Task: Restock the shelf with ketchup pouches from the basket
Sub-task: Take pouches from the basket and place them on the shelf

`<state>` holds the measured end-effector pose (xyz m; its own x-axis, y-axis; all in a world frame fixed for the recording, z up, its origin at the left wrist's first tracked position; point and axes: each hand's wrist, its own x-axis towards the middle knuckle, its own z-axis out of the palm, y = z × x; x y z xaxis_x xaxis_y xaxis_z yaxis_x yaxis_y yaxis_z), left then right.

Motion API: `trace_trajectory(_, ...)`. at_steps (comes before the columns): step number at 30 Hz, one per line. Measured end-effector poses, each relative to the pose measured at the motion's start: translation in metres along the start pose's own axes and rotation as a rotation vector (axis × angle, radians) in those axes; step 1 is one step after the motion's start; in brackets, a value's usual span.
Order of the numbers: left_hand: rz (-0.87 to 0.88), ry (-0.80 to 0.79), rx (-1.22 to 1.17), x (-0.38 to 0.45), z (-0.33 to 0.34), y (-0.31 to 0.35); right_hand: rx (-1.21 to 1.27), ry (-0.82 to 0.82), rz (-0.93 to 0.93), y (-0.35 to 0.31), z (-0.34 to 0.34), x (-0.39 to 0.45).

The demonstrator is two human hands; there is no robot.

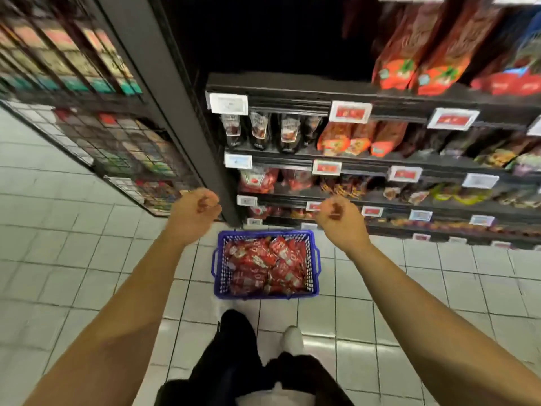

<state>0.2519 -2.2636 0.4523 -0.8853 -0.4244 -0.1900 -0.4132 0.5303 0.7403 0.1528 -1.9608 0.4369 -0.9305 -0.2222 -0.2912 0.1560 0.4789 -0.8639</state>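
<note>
Pale floor tiles [87, 253] run up to a dark store shelf [380, 159] whose tiers carry red and dark pouches behind white and red price tags [350, 111]; a wire rack [96, 136] of boxed goods stands to the left of a black upright post.

Fingers of the left hand [193, 213] are curled in toward the palm, the tips tucked under so that only the knuckles and a reddish patch of fingertip show; they hold nothing. From there the wrist is bent slightly down, and the bare forearm stretches straight back toward the lower left corner of the view.

Fingers of the right hand [341, 219] are curled the same way into a loose fist, also holding nothing, the thumb side turned inward toward the other hand. Its wrist angles down, and the bare forearm runs back to the lower right corner. Both fists hang at about the same height, well apart from each other, in front of the lower shelf tiers.

Between and below them on the floor sits a blue basket [218, 271], close against the shelf base, filled with red ketchup pouches [263, 265] heaped in a loose pile. Nearer the camera, dark trousers and a white shoe [292, 338] show on the tiles.
</note>
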Motion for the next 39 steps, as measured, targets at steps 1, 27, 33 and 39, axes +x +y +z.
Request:
trace_trajectory(1,-0.056,-0.076,0.047,-0.008,0.013,-0.018,-0.050,-0.020,0.071,0.026,0.005,-0.004)
trace_trajectory(27,-0.327,-0.257,0.214,0.124,0.325,-0.419,-0.441,-0.250,0.420,0.421,0.273,0.172)
trace_trajectory(33,-0.197,-0.276,0.851,0.178,0.386,-0.478,-0.588,-0.113,0.185,0.500,0.321,0.244)
trace_trajectory(39,-0.223,-0.301,1.073,0.196,0.400,-0.481,-0.844,0.030,0.149,0.514,0.344,0.260)
